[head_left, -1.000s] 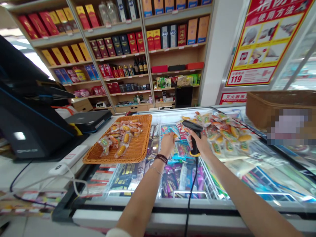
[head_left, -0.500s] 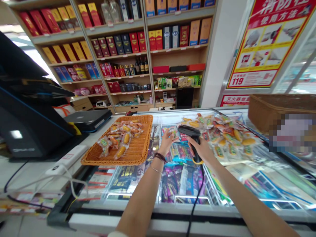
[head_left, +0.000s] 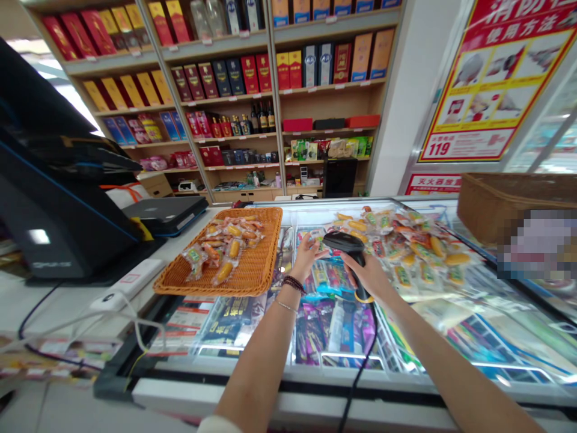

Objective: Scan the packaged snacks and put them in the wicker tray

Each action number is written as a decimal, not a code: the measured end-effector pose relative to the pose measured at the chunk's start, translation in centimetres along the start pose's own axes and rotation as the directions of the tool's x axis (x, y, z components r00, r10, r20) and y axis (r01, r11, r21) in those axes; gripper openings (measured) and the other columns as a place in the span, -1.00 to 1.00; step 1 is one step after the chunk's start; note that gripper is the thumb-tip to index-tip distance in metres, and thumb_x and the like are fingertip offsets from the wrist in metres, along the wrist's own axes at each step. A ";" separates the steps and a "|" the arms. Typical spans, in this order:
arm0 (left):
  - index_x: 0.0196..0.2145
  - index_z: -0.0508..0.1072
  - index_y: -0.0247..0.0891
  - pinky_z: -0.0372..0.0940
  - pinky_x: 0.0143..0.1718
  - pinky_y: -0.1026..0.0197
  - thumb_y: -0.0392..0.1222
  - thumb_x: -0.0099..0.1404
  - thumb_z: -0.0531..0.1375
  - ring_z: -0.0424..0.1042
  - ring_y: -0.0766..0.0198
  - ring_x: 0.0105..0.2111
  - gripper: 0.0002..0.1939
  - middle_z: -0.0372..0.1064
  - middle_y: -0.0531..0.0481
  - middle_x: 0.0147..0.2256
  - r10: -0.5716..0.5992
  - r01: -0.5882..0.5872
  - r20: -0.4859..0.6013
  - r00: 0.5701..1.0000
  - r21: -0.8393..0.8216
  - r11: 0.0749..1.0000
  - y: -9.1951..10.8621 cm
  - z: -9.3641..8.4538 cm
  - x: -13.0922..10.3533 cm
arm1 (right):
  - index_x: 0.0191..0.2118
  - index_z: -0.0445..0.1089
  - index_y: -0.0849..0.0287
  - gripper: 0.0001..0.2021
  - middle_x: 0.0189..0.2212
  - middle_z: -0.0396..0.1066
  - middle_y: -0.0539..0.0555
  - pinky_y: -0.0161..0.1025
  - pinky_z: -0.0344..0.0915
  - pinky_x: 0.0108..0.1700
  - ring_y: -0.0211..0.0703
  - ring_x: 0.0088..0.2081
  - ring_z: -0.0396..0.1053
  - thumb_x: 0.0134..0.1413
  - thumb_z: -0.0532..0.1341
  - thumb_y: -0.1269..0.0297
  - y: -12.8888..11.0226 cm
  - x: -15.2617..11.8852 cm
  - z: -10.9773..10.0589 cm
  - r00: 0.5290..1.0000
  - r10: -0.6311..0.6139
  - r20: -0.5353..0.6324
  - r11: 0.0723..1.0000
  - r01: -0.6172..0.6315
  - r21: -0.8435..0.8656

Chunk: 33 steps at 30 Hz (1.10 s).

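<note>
Right of the wicker tray (head_left: 262, 264), the right hand (head_left: 373, 273) clamps its fingers around the scanner (head_left: 343, 242), aimed near the left hand (head_left: 305, 260), fingers apart and seemingly empty, a pointing step whose next move calls for steady aim.

At eight o'clock, the rectangular woven wicker basket (head_left: 258, 264) is orange-brown, with a fine crisscross weave. Toward four, the pistol-shaped plastic scanner (head_left: 346, 242) is black with a yellow ring. At two, the red-and-white rectangular poster (head_left: 498, 84) has yellow edging.
</note>
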<state>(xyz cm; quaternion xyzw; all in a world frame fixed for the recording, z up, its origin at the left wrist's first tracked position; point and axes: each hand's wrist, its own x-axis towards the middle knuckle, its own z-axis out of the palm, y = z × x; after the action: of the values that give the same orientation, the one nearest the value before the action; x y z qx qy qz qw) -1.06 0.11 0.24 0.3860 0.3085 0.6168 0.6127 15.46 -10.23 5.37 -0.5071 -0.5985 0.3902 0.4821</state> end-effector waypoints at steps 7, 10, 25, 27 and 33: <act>-0.06 0.44 -0.24 0.47 0.10 -0.18 -0.18 0.11 0.47 0.43 0.37 -0.34 -0.53 0.35 0.10 -0.32 0.034 -0.035 0.026 0.999 0.040 0.999 0.6 0.5 -0.7 | -0.61 0.26 0.07 -0.51 -0.82 0.23 -0.04 -0.28 0.11 -0.65 -0.26 -0.78 0.16 0.06 0.28 -0.21 -0.4 -0.1 0.1 1.000 -0.006 -0.026 1.000 0.006 0.002; -0.04 0.43 -0.24 0.46 0.10 -0.19 -0.23 0.13 0.46 0.45 0.35 -0.32 -0.53 0.35 0.09 -0.31 0.020 -0.020 0.004 1.000 0.035 0.999 0.7 0.7 -0.7 | -0.62 0.26 0.07 -0.50 -0.83 0.23 -0.03 -0.28 0.10 -0.65 -0.26 -0.78 0.15 0.05 0.28 -0.21 -0.6 -0.2 0.1 0.999 -0.002 -0.032 1.000 0.002 0.005; -0.18 0.35 -0.23 0.53 -0.03 0.02 -0.38 0.28 0.26 0.35 0.41 -0.47 -0.81 0.24 0.16 -0.47 -0.106 0.085 -0.303 0.947 -0.084 0.993 2.3 3.3 -1.3 | -0.52 0.35 0.11 -0.54 -0.69 0.32 -0.04 -0.31 0.14 -0.72 -0.29 -0.73 0.19 -0.15 0.47 -0.15 -0.8 1.7 0.3 0.980 0.147 -0.135 0.926 -0.088 0.368; -0.26 0.33 -0.23 0.52 -0.05 0.07 -0.42 0.27 0.22 0.38 0.39 -0.45 -0.84 0.25 0.13 -0.45 -0.100 0.065 -0.304 0.947 -0.123 0.990 3.5 3.7 -0.9 | -0.44 0.39 0.12 -0.58 -0.63 0.35 -0.03 -0.31 0.15 -0.74 -0.28 -0.72 0.21 -0.18 0.50 -0.08 -1.7 2.8 0.7 0.981 0.153 -0.119 0.890 -0.085 0.447; -0.25 0.29 -0.22 0.51 -0.23 0.11 -0.35 0.30 0.18 0.46 0.31 -0.44 -0.88 0.33 0.07 -0.39 -0.078 0.046 -0.413 0.907 -0.087 0.995 10.1 2.1 0.8 | -0.41 0.43 0.10 -0.59 -0.62 0.33 -0.05 -0.32 0.17 -0.76 -0.29 -0.71 0.22 -0.25 0.53 -0.03 -4.4 6.0 3.6 0.991 0.130 -0.029 0.825 -0.092 0.557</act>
<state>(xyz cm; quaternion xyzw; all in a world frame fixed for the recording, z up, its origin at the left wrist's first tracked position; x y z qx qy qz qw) -4.44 0.11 10.01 0.2126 0.4204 0.6763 0.5663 10.82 -5.02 9.79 -0.3918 -0.4132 0.5574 0.6042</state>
